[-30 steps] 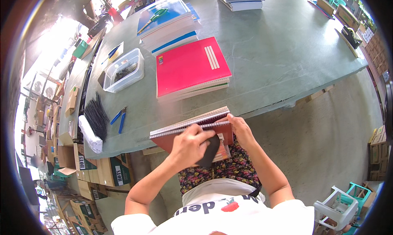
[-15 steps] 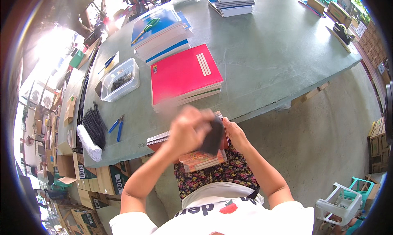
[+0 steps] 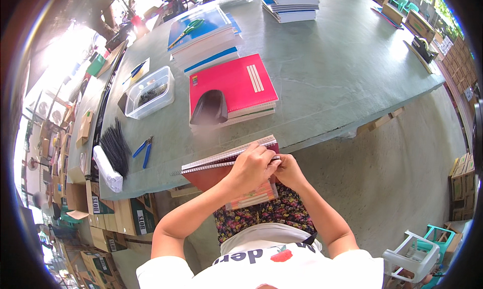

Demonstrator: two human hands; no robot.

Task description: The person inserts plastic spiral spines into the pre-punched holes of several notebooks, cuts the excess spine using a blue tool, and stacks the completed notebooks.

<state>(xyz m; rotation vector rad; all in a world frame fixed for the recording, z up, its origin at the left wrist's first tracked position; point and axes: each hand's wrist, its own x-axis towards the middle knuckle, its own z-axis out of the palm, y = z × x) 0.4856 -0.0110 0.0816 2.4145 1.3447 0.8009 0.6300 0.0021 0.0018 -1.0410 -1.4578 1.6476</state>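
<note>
A spiral notebook with a reddish-brown cover (image 3: 204, 177) leans at the table's near edge, its coil side up. My left hand (image 3: 253, 166) lies over it, fingers bent and closed at the coil's right end. Close against it, my right hand (image 3: 290, 172) pinches the same corner; the fingertips are partly hidden. A clear packet with an orange pattern (image 3: 251, 197) shows below the notebook, over my lap. Beyond, a smooth black curved object (image 3: 209, 106) rests on a stack of red notebooks (image 3: 236, 82); its kind is unclear.
Blue-handled pliers (image 3: 144, 151), a bundle of black strands (image 3: 116, 149) and a white wrapped roll (image 3: 107, 169) lie left. A clear plastic box (image 3: 166, 95) holds small dark pieces. Green scissors (image 3: 193, 26) top a blue book stack (image 3: 209, 32). A tape dispenser (image 3: 424, 48) stands far right.
My left hand has let go of the black curved object, which now lies on the red notebooks. Both hands have come together at the notebook's right end.
</note>
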